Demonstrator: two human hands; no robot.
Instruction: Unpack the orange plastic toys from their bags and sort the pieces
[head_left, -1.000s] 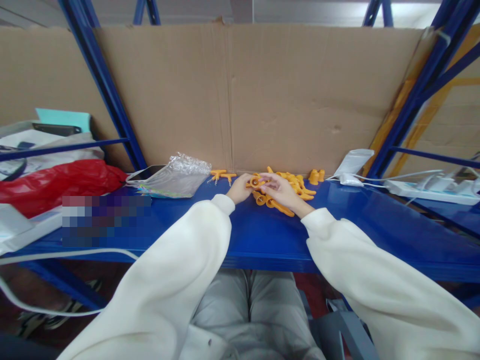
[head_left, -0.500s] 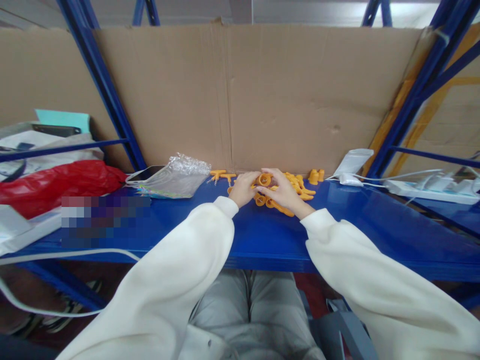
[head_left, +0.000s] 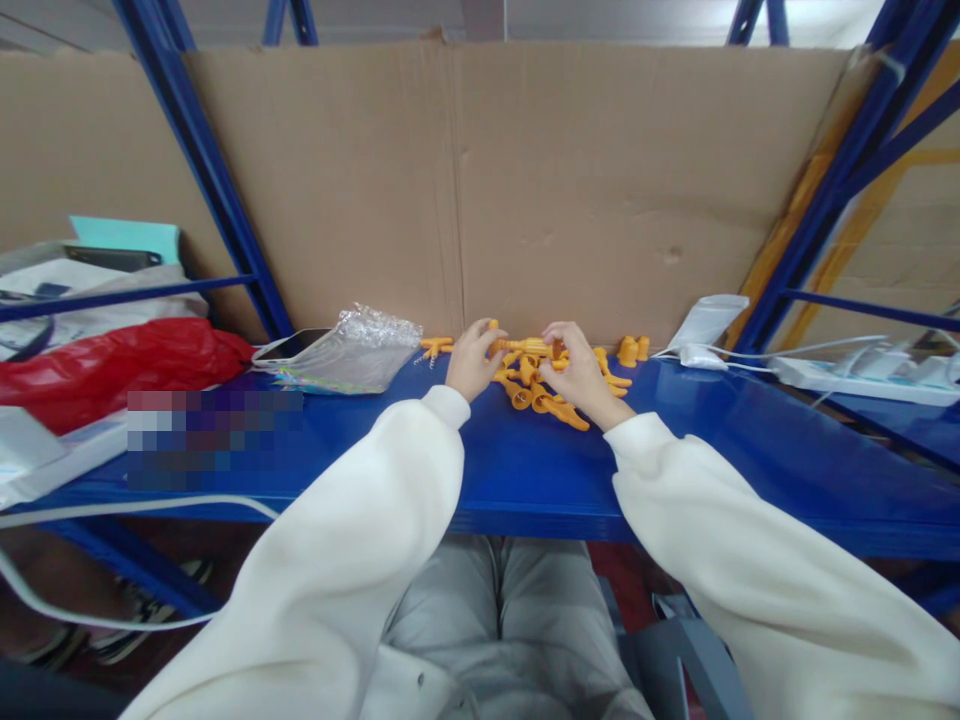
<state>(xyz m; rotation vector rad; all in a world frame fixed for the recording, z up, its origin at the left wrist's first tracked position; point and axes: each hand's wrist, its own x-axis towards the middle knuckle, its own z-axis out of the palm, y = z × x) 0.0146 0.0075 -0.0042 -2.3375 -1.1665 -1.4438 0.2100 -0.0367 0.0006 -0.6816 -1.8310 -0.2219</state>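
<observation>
My left hand [head_left: 471, 364] is closed on the T-shaped handle end of an orange plastic corkscrew [head_left: 525, 346]. My right hand [head_left: 581, 375] pinches the other end of the same corkscrew, which lies level between the two hands. Below and behind it is a pile of orange corkscrew parts [head_left: 564, 411], some with round cup-shaped openings facing me. To the left of my left hand lie orange T-handles [head_left: 435, 345] with metal spirals. The fingertips of both hands partly cover the held corkscrew's ends.
Two orange cup-shaped pieces [head_left: 634, 350] stand to the right. A clear plastic bag [head_left: 352, 360] lies left on the blue shelf [head_left: 525, 480]. A cardboard sheet [head_left: 562, 180] closes off the back. White cables and a power strip [head_left: 862, 380] are at the right, a red bag [head_left: 127, 365] at the left.
My hands have moved apart. The held piece, its round opening facing me before, now lies sideways between them, with its handle end at my left hand.
</observation>
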